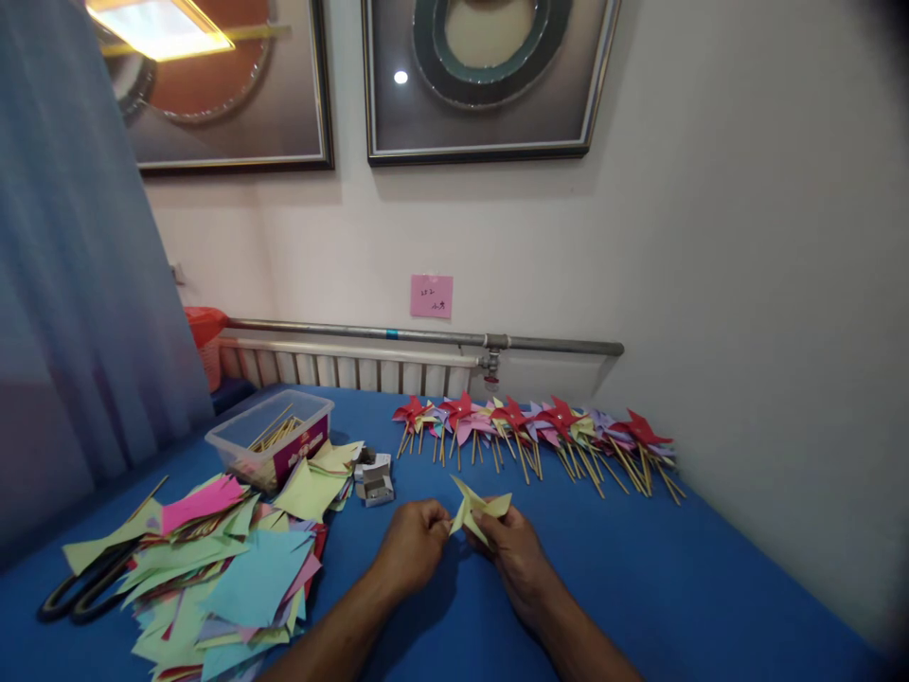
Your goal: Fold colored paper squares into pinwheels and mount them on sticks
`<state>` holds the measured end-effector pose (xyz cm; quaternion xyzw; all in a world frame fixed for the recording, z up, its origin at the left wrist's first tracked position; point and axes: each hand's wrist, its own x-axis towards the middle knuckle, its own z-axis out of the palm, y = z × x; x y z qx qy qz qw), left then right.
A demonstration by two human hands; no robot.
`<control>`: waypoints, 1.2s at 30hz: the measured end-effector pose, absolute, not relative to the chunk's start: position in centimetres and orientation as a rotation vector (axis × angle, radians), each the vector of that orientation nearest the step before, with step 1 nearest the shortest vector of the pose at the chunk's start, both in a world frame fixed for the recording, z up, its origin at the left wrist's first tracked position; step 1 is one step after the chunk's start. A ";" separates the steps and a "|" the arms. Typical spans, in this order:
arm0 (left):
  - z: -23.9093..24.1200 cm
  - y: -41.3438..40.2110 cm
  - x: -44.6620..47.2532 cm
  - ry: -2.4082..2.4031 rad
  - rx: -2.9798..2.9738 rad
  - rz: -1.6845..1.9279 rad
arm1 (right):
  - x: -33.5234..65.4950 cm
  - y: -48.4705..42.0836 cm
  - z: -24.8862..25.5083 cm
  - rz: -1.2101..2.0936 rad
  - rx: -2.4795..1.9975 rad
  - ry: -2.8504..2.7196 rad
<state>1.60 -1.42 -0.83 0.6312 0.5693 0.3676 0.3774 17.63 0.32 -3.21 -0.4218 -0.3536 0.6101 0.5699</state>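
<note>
A pale yellow paper pinwheel with curled blades is held above the blue table. My right hand grips it, the thumb pressed near its centre and the fingers behind, partly hidden. My left hand is closed, its thumb and forefinger pinching the tip of the left blade. Left of my hands lies a heap of cut coloured paper sheets, blue, green, pink and yellow. Small open cardboard boxes stand just beyond my left hand.
Several finished pinwheels on sticks lie in a row along the table's back. A clear plastic tub holds thin wooden sticks. Black-handled scissors lie partly under paper at left. A blue curtain hangs at left; pipes run along the wall.
</note>
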 end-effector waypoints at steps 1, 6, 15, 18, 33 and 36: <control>-0.8 -1.4 1.6 1.453 1.614 0.941 | 17.6 0.4 -3.3 1.431 -0.995 -0.829; -0.7 -1.4 1.5 1.441 1.617 0.942 | 17.6 0.8 -3.9 1.414 -1.014 -0.830; -0.6 -1.5 1.7 1.474 1.639 0.920 | 17.6 1.6 -5.1 1.387 -1.031 -0.832; -0.7 -1.5 1.7 1.493 1.656 0.932 | 17.7 1.4 -4.8 1.400 -1.031 -0.834; -0.9 -1.5 1.8 1.437 1.662 0.934 | 17.7 0.5 -3.8 1.408 -0.971 -0.839; -1.0 -1.5 1.8 1.426 1.651 0.934 | 17.7 0.4 -3.6 1.395 -0.980 -0.836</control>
